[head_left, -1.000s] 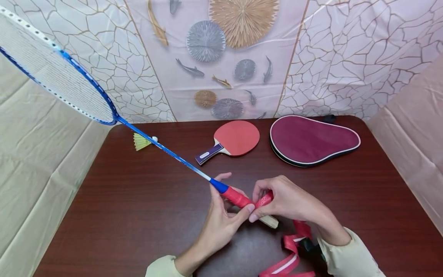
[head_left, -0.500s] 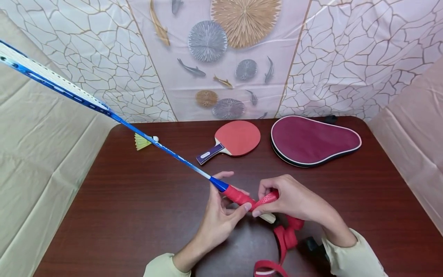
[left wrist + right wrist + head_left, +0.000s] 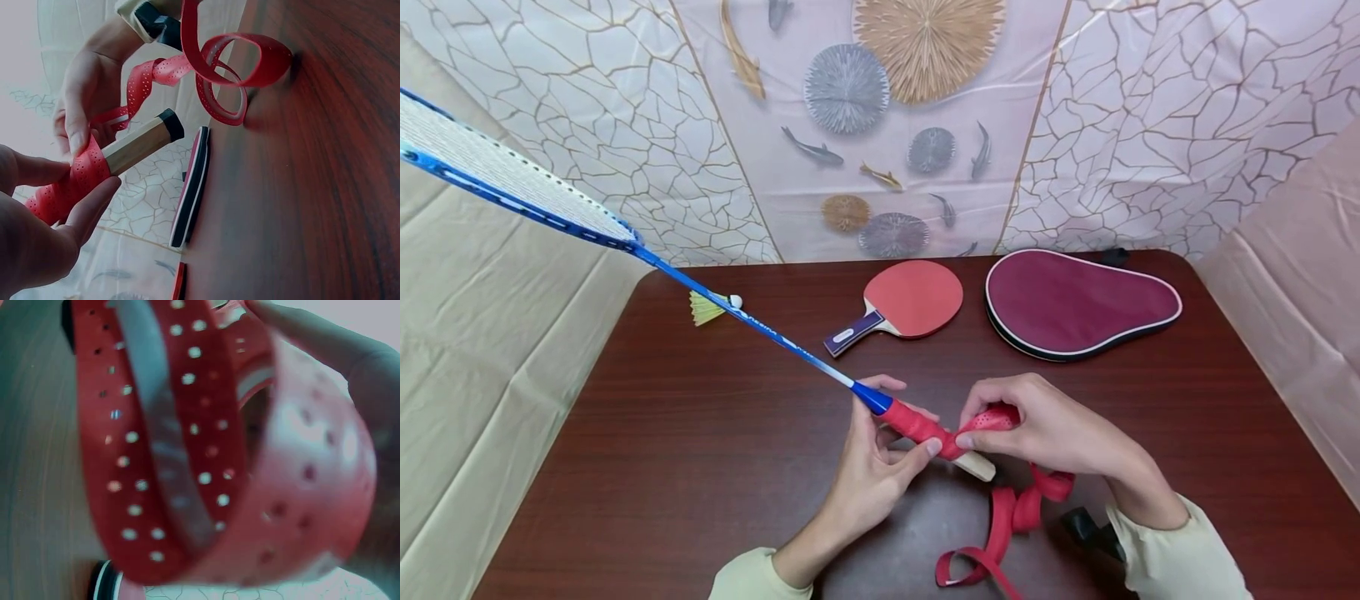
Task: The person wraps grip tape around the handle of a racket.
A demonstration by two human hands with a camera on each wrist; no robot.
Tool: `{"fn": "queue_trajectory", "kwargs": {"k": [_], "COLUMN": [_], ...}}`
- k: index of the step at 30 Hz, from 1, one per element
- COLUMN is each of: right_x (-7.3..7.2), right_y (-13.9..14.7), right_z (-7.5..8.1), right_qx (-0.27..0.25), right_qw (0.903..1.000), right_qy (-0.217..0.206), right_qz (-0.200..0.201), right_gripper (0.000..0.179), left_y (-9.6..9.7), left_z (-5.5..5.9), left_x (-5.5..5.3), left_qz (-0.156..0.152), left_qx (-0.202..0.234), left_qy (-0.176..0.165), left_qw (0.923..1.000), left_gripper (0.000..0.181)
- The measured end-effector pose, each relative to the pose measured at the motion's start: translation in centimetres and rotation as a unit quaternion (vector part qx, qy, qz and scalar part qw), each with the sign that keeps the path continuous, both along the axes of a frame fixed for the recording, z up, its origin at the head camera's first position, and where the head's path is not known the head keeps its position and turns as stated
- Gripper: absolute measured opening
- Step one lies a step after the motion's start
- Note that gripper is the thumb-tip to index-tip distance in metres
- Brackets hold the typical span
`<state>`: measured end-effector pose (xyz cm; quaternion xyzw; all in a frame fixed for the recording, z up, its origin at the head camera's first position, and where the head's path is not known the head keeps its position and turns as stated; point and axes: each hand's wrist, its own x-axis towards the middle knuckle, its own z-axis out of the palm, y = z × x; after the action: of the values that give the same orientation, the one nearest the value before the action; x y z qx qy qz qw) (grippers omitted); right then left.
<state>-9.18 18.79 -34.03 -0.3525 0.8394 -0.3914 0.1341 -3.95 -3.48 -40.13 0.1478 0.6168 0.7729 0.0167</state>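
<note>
Right hand (image 3: 1041, 423) is drawing farther out than earlier, pinching red tape (image 3: 1028, 510), while left hand (image 3: 874, 483) is gripping the racket (image 3: 760, 325) above the table (image 3: 737, 467); I am judging taut, even overlap best.

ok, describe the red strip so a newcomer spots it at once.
Above the dark brown table, find the blue racket held in the left hand. The red strip wraps part of its handle, and the right hand pinches it where it runs off into loose, hanging curls. Unlike the flat red paddle behind, it's a ribbon dotted with small holes.
</note>
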Motion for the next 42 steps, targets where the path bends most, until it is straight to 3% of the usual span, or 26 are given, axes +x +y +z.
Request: {"fn": "queue_trajectory", "kwargs": {"k": [10,18,23,29,33,42], "right_x": [-0.2,-0.5,-0.7,-0.6,-0.6,-0.6], "right_y": [-0.1,-0.2,0.0,-0.2,-0.3,-0.3], "right_z": [-0.7,-1.0,-1.2,-1.5,-1.7,-1.5], "right_qx": [-0.003,0.041,0.047,0.032,0.031,0.051], "right_qw": [0.9996,0.9982,0.9976,0.9968,0.9977,0.9985], "right_qy": [-0.016,-0.041,-0.044,-0.06,-0.044,-0.013], "right_qz": [-0.024,-0.014,0.024,0.041,0.04,0.013], "right_gripper": [0.012,0.019,0.022,0.017,0.014,0.014], "left_y": [-0.2,-0.2,-0.2,-0.3,-0.3,-0.4], "left_z": [0.0,-0.2,-0.2,-0.3,-0.3,-0.2], "left_x": [0.0,-0.2,-0.2,-0.2,-0.2,-0.4], "left_qz": [-0.024,-0.031,-0.057,-0.059,-0.045,0.019], "left_qx": [-0.006,-0.007,0.021,0.022,0.018,0.008], "left_qy": [0.01,0.069,0.042,0.0,-0.005,-0.008], "left_qw": [0.9997,0.9971,0.9973,0.998,0.9988,0.9998], "left_gripper": [0.063,0.066,0.064,0.052,0.052,0.053]}}
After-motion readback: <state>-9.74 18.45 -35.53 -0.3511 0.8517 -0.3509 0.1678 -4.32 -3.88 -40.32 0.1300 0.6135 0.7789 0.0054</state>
